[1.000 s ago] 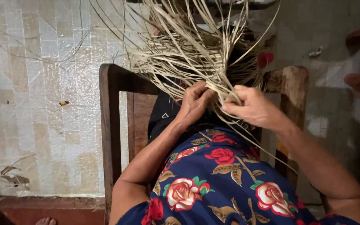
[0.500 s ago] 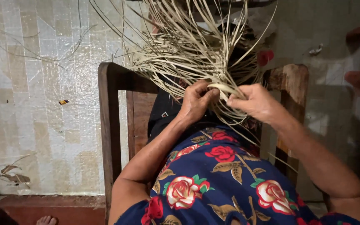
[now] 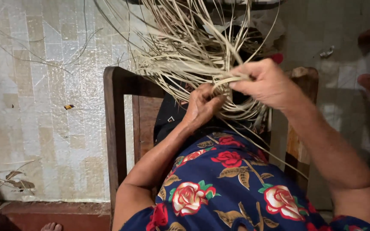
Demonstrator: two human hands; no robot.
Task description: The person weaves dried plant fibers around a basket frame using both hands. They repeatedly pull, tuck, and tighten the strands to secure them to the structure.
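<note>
A wooden chair stands on the littered tiled floor.

straw strands: dry plant fibre, pale tan, matt and stiff-looking | wooden chair: dark brown wood, smooth and kinda worn, slight sheen on the left post | floral dress: soft printed cloth, navy with red roses, matt | floor tiles on the left: glossy, cream, a bit stained
</note>
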